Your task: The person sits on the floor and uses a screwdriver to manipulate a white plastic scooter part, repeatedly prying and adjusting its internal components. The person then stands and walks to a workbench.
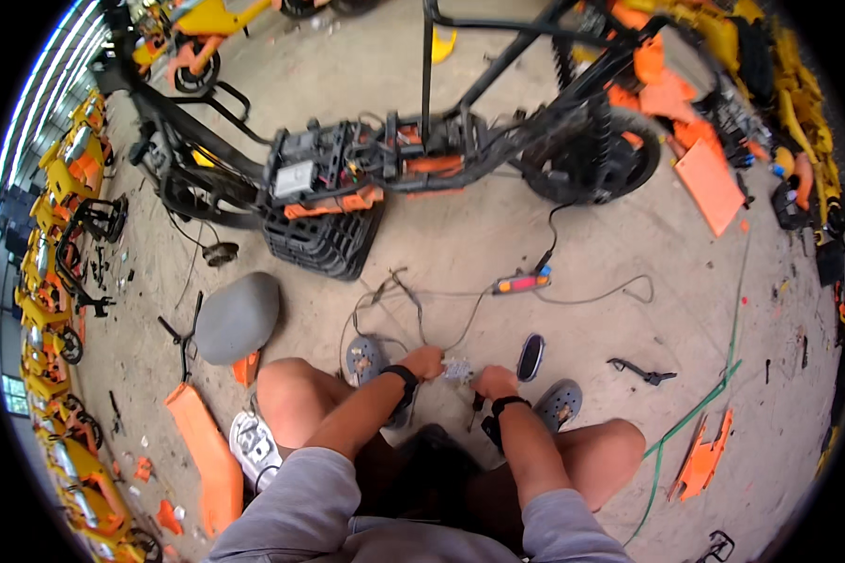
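Note:
My left hand (422,363) is closed, its fingertips at the left edge of a small, pale silvery-grey part (457,371). My right hand (495,382) is curled closed at the right edge of the same part. The part is too small to name its kind. Below the right hand hangs a short dark piece (479,403), which I cannot make out. Thin dark cables (399,289) lie on the floor just beyond my hands. A red and yellow device (522,282) sits on one cable. A dark oval-faced object with a pale rim (530,357) lies right of my right hand.
A stripped black scooter frame (422,174) stands ahead, with a rear wheel (591,159). On the left are a grey seat (238,319) and a long orange panel (202,455). A green strap (690,422) and a black bracket (642,372) lie right. Yellow scooters (56,375) line the left.

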Action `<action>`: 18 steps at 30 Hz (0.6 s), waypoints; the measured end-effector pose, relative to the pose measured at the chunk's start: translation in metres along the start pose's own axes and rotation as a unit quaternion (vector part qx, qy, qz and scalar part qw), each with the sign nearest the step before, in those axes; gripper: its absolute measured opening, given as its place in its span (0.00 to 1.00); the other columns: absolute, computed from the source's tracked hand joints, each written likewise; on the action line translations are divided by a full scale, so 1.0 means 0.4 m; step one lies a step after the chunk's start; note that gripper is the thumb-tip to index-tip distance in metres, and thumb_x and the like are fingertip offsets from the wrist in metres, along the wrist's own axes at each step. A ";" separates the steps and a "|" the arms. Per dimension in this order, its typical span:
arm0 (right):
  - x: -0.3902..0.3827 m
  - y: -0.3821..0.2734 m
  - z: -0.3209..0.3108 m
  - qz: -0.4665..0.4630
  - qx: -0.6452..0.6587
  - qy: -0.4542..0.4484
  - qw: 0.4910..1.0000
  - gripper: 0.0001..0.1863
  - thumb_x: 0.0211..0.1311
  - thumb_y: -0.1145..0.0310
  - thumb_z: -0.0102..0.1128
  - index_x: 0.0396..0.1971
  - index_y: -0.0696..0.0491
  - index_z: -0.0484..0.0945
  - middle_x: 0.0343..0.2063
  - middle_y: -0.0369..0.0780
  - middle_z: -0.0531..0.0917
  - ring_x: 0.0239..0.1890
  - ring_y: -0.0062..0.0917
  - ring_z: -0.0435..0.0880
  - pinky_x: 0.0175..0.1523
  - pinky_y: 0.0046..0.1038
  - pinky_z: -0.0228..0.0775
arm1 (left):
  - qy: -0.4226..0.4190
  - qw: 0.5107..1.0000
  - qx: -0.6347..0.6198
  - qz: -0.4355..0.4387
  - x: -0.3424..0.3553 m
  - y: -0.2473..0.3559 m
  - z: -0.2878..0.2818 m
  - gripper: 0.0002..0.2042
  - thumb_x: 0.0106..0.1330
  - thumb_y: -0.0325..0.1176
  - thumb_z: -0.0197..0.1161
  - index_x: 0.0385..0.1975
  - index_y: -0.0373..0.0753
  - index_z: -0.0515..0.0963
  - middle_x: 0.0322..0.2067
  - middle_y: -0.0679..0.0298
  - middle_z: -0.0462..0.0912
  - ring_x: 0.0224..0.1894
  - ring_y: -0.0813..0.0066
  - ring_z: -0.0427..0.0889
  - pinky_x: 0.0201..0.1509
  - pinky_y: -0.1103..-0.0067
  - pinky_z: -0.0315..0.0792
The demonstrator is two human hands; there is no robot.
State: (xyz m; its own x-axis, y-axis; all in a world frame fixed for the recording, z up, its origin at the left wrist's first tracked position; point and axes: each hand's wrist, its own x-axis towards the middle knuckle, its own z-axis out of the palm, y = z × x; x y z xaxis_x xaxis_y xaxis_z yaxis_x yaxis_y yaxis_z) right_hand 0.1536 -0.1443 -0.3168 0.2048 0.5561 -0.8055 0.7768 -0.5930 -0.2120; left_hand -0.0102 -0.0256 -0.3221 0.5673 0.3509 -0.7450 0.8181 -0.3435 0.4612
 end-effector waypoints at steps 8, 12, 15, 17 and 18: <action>0.031 0.059 -0.063 -0.133 0.178 0.150 0.963 0.19 0.60 0.72 0.48 0.53 0.52 0.72 0.28 0.45 0.83 0.36 0.43 0.83 0.43 0.44 0.73 | 0.131 0.840 -0.432 -0.299 0.031 0.012 0.075 0.26 0.66 0.35 0.50 0.64 0.35 0.60 0.41 0.48 0.82 0.39 0.52 0.84 0.42 0.63 0.76; -0.113 -0.006 -0.231 -0.034 0.318 0.349 0.881 0.29 0.60 0.74 0.49 0.64 0.55 0.63 0.51 0.54 0.76 0.53 0.46 0.75 0.56 0.39 0.68 | 0.080 0.664 -0.698 -0.257 -0.150 0.110 -0.006 0.27 0.72 0.42 0.40 0.68 0.38 0.54 0.55 0.51 0.74 0.47 0.52 0.82 0.46 0.61 0.77; -0.360 -0.129 -0.511 -0.259 0.287 0.398 0.832 0.29 0.64 0.70 0.48 0.65 0.60 0.60 0.64 0.54 0.62 0.64 0.47 0.64 0.66 0.39 0.57 | 0.108 0.544 -0.791 -0.259 -0.350 0.320 -0.214 0.30 0.74 0.52 0.39 0.69 0.39 0.52 0.59 0.51 0.71 0.56 0.51 0.76 0.54 0.59 0.73; -0.595 -0.202 -0.644 -0.375 0.256 0.401 0.796 0.30 0.66 0.66 0.48 0.66 0.61 0.57 0.65 0.54 0.61 0.66 0.48 0.62 0.68 0.39 0.53 | 0.060 0.489 -0.841 -0.221 -0.503 0.409 -0.345 0.37 0.71 0.62 0.36 0.69 0.38 0.50 0.62 0.50 0.67 0.63 0.51 0.68 0.62 0.57 0.66; -0.682 -0.226 -0.706 -0.431 0.233 0.409 0.770 0.31 0.68 0.63 0.47 0.66 0.61 0.56 0.66 0.54 0.61 0.66 0.49 0.61 0.69 0.39 0.51 | 0.075 0.501 -0.837 -0.208 -0.584 0.484 -0.427 0.39 0.70 0.65 0.34 0.68 0.34 0.54 0.64 0.51 0.65 0.66 0.54 0.63 0.64 0.56 0.63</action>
State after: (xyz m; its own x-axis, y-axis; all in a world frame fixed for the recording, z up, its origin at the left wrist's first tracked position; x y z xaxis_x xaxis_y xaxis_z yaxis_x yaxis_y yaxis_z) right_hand 0.1955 -0.0779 0.0783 0.1875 0.9276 0.3232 0.5742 0.1635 -0.8022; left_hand 0.0317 -0.0253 0.0234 0.2131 0.1942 -0.9575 -0.2690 0.9538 0.1336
